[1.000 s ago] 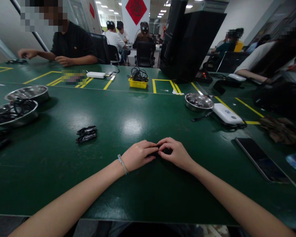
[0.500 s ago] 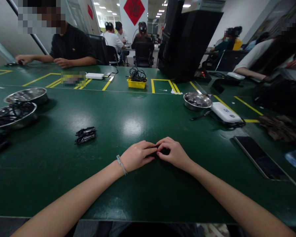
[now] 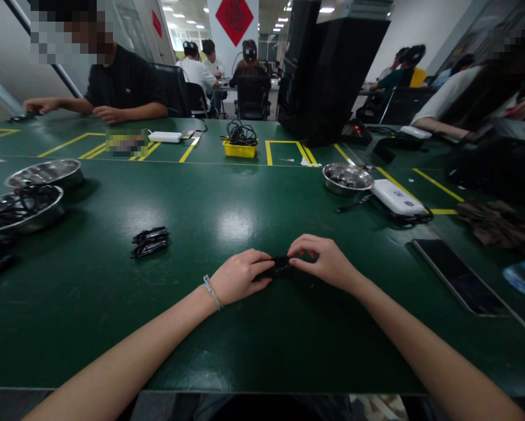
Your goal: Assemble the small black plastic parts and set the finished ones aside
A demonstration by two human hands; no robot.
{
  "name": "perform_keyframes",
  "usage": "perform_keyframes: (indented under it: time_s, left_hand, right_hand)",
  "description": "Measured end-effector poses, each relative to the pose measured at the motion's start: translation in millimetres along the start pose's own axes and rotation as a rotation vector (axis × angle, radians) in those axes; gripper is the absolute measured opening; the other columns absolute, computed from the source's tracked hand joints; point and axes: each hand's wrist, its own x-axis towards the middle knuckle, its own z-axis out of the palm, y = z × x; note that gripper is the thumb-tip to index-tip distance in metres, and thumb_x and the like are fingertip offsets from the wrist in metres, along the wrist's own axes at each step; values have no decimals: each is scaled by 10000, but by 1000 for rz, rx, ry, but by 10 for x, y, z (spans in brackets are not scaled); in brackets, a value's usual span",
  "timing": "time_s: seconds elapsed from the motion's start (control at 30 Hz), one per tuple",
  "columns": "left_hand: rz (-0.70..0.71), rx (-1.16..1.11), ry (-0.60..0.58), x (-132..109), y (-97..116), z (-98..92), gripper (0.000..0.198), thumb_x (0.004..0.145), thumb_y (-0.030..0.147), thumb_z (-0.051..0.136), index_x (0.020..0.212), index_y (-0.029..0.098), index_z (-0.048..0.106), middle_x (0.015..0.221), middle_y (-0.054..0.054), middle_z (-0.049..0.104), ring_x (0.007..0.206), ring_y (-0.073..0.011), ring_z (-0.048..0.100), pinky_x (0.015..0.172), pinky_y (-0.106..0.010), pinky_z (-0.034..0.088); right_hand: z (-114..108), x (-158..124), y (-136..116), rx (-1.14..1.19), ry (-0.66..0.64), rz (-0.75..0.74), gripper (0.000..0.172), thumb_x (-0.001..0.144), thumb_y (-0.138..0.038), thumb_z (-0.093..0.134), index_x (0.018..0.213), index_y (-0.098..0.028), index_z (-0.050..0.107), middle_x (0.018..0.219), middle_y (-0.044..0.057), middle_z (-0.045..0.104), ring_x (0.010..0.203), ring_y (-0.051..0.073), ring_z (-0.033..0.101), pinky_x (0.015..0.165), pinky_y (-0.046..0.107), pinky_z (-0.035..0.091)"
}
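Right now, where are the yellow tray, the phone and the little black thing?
yellow tray (image 3: 239,151): head view, its front wall.
phone (image 3: 458,276): head view, middle of its dark screen.
little black thing (image 3: 280,266): head view, its visible middle.

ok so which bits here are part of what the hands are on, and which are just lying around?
In use: small black part, pinched between left hand and right hand; likely also the similar black pieces nearby.
Lying about: phone, white box, steel bowl, yellow bin, left bowls.
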Motion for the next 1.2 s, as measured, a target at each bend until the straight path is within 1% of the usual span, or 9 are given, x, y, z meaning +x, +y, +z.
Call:
perform_keyframes:
  time_s: [0.17,0.27,0.57,0.7,0.77,0.83,0.93,1.07,1.2]
  left_hand:
    - [14,-2,17,-3,-3,-10,248,791,216,540,1017,125,587,1025,-95,594,891,-172,568,774,-300,495]
    - [25,-7,38,-7,-15,0,248,796,234,544,1015,128,593,1025,-94,605,873,-169,577,765,-301,499]
    - [36,-17,76,-11,-33,6,245,797,247,548,1005,130,603,1016,-102,617,849,-164,591,745,-301,505]
    - [38,-9,67,-11,-28,2,249,805,257,536,1016,141,599,1016,-101,615,844,-162,592,744,-307,506]
    - [43,-4,60,-6,-20,-2,246,807,260,532,1013,142,599,1012,-100,616,839,-162,592,741,-306,507]
    - [47,3,53,-1,-11,-8,242,808,260,531,1010,143,598,1006,-96,616,845,-165,590,743,-302,506]
    - [51,12,43,0,-6,-15,247,806,258,536,1018,144,593,1015,-90,612,857,-167,585,751,-297,502]
    - [57,23,22,-6,-16,-8,256,807,261,537,1027,140,588,1021,-89,607,856,-170,580,746,-298,499]
    - [50,31,16,-10,-19,8,257,816,269,522,1033,146,585,1025,-92,603,864,-173,578,748,-303,496]
  right_hand:
    - [-278,-79,146,-16,-407,-56,125,717,-297,612,791,-223,681,721,-13,596,579,85,498,529,207,384]
    - [-267,-99,184,-42,-476,-63,119,727,-294,598,762,-231,693,684,-19,581,570,81,510,536,203,395]
    - [-191,-174,116,-58,-443,27,105,659,-134,589,656,-219,649,593,-39,600,510,82,540,495,194,404]
    - [-118,-151,54,63,-420,56,65,654,-137,573,658,-192,607,573,-43,588,493,76,531,481,184,410]
    - [-51,-110,23,171,-303,88,37,678,-171,562,688,-176,597,611,-27,605,523,85,545,499,193,425]
    - [28,-65,-7,245,-103,151,72,711,-212,546,726,-162,596,664,-3,628,580,103,571,545,214,448]
    - [136,-13,-42,211,123,204,136,750,-264,526,740,-164,617,819,35,653,669,121,588,585,239,455]
    - [220,8,-53,88,71,138,104,726,-233,559,684,-191,645,1046,39,613,791,146,572,580,248,442]
    - [259,3,-36,34,26,106,107,736,-214,554,687,-214,650,1041,21,620,931,181,535,662,287,443]
